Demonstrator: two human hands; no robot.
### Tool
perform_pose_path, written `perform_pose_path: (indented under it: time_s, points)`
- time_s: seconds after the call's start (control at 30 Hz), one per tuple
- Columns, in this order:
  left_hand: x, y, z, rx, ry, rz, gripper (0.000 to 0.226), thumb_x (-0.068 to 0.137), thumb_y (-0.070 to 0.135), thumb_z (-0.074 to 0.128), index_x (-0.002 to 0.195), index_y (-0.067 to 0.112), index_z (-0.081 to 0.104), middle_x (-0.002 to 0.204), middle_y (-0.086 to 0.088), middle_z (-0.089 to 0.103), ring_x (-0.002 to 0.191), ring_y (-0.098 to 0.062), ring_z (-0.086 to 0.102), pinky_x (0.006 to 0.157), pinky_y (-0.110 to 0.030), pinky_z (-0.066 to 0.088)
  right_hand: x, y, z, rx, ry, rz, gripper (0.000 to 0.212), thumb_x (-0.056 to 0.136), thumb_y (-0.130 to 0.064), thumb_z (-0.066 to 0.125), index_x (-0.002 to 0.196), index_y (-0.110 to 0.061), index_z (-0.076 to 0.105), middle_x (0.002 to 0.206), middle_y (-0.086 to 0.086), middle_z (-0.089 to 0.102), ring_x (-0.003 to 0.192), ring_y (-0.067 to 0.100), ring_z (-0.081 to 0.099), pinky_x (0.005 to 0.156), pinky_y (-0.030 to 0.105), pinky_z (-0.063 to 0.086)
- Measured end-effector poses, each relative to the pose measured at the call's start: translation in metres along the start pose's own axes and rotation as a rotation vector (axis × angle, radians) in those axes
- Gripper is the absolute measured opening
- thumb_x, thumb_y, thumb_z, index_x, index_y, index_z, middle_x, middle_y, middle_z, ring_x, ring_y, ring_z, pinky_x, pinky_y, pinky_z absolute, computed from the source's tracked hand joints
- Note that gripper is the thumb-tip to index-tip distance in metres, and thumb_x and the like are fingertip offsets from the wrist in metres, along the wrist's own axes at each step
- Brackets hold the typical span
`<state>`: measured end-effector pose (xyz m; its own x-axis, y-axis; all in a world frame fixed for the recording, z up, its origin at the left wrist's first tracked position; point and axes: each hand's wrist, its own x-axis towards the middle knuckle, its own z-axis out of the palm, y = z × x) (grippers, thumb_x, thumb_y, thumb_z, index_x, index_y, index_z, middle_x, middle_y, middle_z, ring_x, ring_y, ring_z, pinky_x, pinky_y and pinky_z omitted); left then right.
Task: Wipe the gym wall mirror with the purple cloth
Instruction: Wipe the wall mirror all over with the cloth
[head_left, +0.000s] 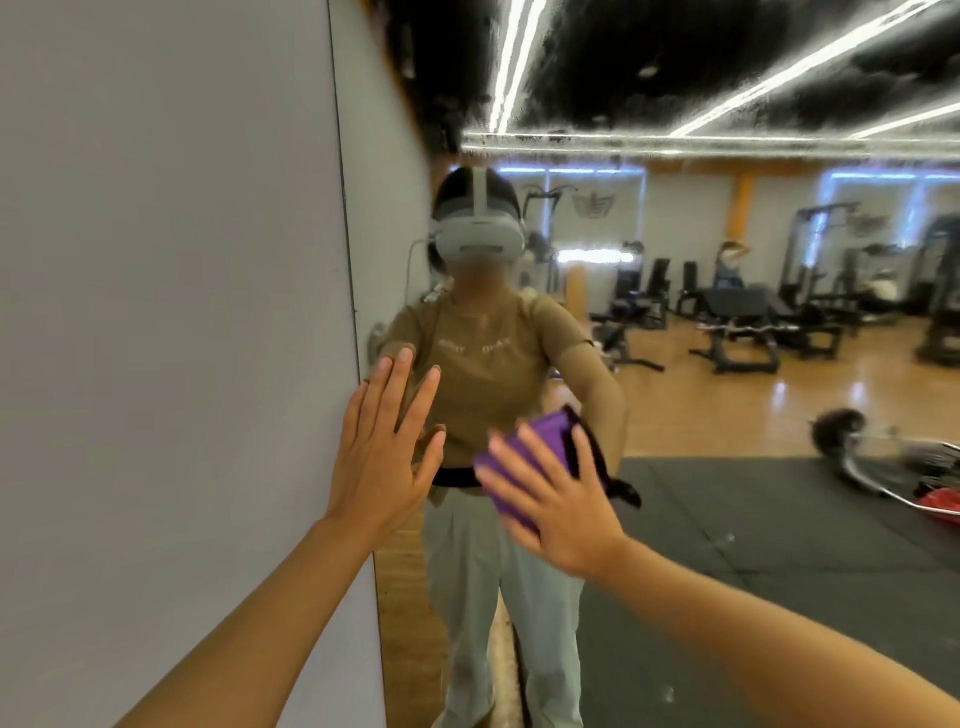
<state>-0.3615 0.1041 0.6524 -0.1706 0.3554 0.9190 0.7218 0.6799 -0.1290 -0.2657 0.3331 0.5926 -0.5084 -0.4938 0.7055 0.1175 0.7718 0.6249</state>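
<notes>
Pressing flat against the mirror (727, 493), the right hand (563, 512) lay at about 5 o'clock from the frame's centre, its fingers straight and spread over the folded purple cloth (527, 454), which sat between palm and glass and showed above the fingertips toward 12 o'clock. The left hand (382, 460) stood at 9 o'clock from the cloth, near but apart from it, fingers straight and fanned wide, holding nothing, set at the mirror's left edge where the glass met the plain grey wall (171, 338). In the glass, toward 2 o'clock, weight benches (748, 325) stood on a wooden floor (727, 405).
</notes>
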Motion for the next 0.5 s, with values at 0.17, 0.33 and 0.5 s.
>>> perform_pose_path:
  time_s: [0.17, 0.33, 0.5]
  points:
    - [-0.003, -0.005, 0.0, 0.002, -0.022, 0.022, 0.064, 0.102, 0.037, 0.043, 0.159, 0.016, 0.025, 0.168, -0.013, 0.012, 0.156, -0.027, 0.007, 0.127, -0.037, 0.002, -0.04, 0.005, 0.015, -0.145, -0.061, -0.3, 0.068, 0.099, -0.057, 0.04, 0.161, -0.035, 0.02, 0.169, -0.006, 0.009, 0.156, 0.025, 0.006, 0.122, 0.06, -0.006]
    - [-0.003, -0.011, -0.002, -0.01, -0.025, 0.051, 0.063, 0.101, 0.037, 0.044, 0.158, 0.014, 0.03, 0.168, -0.013, 0.015, 0.156, -0.027, 0.008, 0.126, -0.035, 0.001, 0.019, 0.067, -0.01, -0.034, 0.025, -0.343, 0.068, 0.096, -0.054, 0.046, 0.158, -0.034, 0.029, 0.167, -0.003, 0.021, 0.155, 0.026, 0.016, 0.122, 0.061, -0.001]
    - [-0.002, -0.013, -0.001, -0.019, -0.017, 0.061, 0.064, 0.1, 0.039, 0.044, 0.158, 0.015, 0.03, 0.168, -0.01, 0.012, 0.156, -0.025, 0.007, 0.126, -0.034, 0.001, 0.114, 0.128, -0.049, -0.085, 0.123, 0.073, 0.064, 0.101, -0.057, 0.034, 0.158, -0.029, 0.03, 0.165, 0.005, 0.026, 0.152, 0.034, 0.023, 0.119, 0.068, 0.008]
